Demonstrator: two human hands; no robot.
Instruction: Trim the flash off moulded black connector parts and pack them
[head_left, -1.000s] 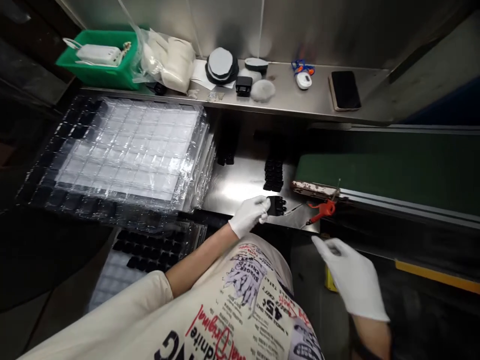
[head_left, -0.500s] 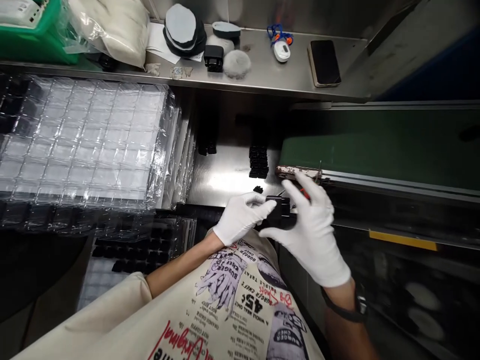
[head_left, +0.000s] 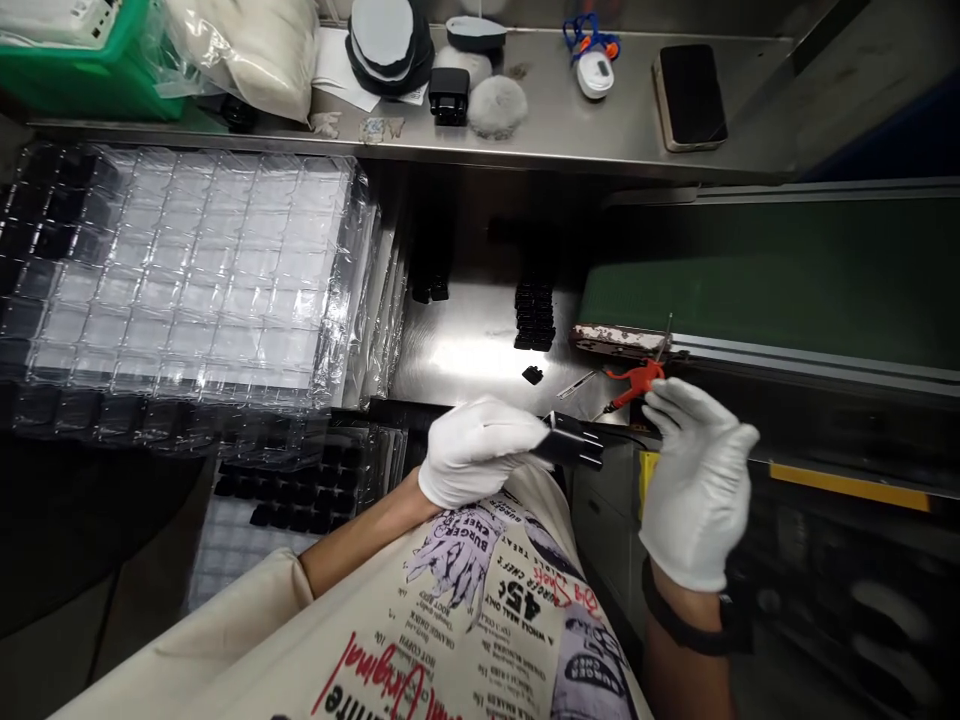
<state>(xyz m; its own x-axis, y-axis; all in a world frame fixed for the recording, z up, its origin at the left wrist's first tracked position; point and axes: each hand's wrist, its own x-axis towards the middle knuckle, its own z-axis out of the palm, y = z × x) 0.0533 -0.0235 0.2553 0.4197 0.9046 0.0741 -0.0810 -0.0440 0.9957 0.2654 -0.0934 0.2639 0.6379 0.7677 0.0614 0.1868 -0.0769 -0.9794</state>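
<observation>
My gloved left hand (head_left: 480,450) is closed on a black plug adapter (head_left: 574,440), whose prongs point right. To the right of it, my gloved right hand (head_left: 697,480) is open, palm turned inward, with its fingertips near an orange-handled tool (head_left: 637,382). Nothing shows between the fingers of the right hand. Beyond my left hand, a small black piece (head_left: 532,374) lies on the metal surface (head_left: 457,350), and a column of black pieces (head_left: 534,315) stands behind it. A thin metal tool (head_left: 576,384) rests beside the orange one.
Stacked clear trays (head_left: 195,270) fill the left, with another tray of black parts (head_left: 300,500) below. A green conveyor belt (head_left: 772,270) runs to the right. The back shelf (head_left: 585,140) holds a phone (head_left: 688,97), a black adapter (head_left: 448,96) and a green bin (head_left: 82,85).
My right hand has moved right, away from the adapter, uncovering the orange-handled tool. The adapter has turned and shows more fully in my left hand. The whole view has shifted slightly.
</observation>
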